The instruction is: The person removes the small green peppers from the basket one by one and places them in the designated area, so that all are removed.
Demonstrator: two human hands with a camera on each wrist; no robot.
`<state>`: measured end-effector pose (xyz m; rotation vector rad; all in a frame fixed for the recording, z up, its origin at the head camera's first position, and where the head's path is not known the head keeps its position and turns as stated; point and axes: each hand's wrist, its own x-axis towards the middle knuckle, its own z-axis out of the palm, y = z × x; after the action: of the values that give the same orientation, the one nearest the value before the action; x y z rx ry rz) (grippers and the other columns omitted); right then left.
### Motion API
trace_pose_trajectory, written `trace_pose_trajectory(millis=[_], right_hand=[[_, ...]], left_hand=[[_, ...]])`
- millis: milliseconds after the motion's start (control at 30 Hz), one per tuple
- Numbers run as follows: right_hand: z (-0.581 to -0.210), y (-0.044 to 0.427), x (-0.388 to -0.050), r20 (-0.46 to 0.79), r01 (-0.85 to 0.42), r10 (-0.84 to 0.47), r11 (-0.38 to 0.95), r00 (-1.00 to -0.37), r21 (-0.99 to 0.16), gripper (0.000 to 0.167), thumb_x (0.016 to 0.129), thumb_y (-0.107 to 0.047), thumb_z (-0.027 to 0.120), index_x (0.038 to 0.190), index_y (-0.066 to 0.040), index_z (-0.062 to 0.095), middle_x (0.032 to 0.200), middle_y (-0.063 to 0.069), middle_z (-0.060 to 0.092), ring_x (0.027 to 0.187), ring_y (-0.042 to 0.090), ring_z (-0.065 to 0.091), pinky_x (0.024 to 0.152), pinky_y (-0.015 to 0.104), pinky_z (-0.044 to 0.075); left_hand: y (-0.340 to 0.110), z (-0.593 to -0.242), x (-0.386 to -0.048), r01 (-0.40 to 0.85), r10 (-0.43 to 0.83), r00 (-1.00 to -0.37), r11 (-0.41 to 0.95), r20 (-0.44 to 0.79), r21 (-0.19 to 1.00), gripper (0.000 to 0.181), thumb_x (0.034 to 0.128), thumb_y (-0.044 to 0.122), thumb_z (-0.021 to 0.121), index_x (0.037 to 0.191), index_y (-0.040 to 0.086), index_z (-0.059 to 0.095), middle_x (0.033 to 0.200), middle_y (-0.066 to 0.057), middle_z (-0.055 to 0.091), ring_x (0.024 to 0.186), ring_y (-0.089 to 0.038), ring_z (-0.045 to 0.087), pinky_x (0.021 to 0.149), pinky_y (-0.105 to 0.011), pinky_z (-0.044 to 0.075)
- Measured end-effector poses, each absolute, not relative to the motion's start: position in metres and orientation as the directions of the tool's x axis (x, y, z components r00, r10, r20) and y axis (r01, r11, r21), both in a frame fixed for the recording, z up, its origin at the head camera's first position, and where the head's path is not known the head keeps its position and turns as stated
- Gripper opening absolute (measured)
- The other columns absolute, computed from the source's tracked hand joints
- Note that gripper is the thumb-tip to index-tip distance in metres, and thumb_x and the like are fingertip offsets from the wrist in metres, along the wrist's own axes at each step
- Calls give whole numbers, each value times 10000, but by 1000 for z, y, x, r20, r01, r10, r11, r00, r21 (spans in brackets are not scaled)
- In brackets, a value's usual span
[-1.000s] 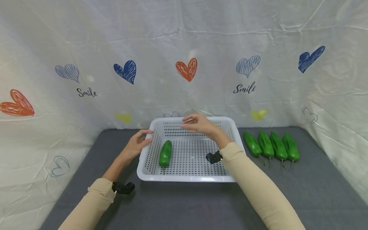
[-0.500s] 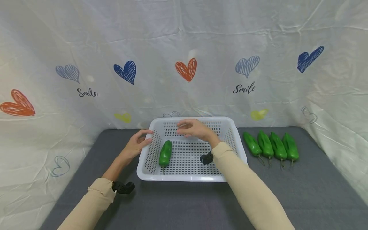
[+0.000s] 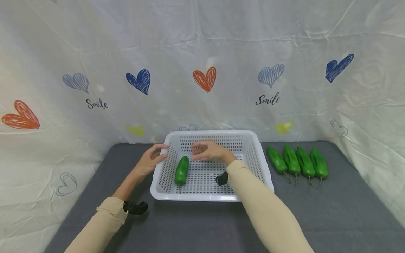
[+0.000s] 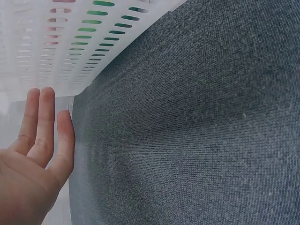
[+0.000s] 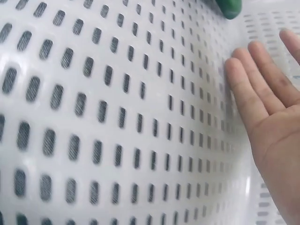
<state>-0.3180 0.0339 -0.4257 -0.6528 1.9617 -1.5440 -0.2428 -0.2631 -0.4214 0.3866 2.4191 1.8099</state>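
A white slotted plastic basket stands on the grey-covered table, with one green chili pepper lying along its left side, stem toward the front. At the left rim is my left hand, index finger and thumb touching the edge. In the left wrist view, the other fingers extend fairly straight beside the outer wall. My right hand hovers inside the basket, right of the pepper and apart from it, holding nothing. Its fingers look straight and loose in the right wrist view, where only the pepper's end shows.
Several green chili peppers lie in a row on the table right of the basket, stems toward the front. Behind stands a white curtain printed with hearts. The grey tabletop extends in front of the basket.
My right hand has moved left and lower into the basket, toward the pepper. The left hand stays at the rim. Basket and peppers have not moved.
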Motion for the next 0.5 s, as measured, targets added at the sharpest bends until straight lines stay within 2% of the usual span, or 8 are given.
trace_pose_trajectory(millis=[200, 500], right_hand=[[-437, 25, -317, -145, 49, -668, 160, -730, -986, 646, 895, -79, 799, 1466, -23, 504, 1426, 227, 527, 1256, 287, 557, 979, 443, 494], [-439, 12, -315, -158, 6, -651, 229, -742, -973, 651, 884, -141, 820, 1459, -55, 528, 1420, 190, 549, 1226, 262, 584, 931, 369, 524]], left_hand=[[-262, -422, -243, 132, 248, -967, 270, 63, 954, 414, 1059, 173, 595, 1434, 49, 471, 1312, -315, 544, 958, -312, 687, 709, -417, 590], [-262, -423, -243, 134, 246, -967, 286, 63, 949, 426, 1056, 180, 601, 1440, 52, 465, 1322, -310, 537, 971, -320, 683, 707, -418, 591]])
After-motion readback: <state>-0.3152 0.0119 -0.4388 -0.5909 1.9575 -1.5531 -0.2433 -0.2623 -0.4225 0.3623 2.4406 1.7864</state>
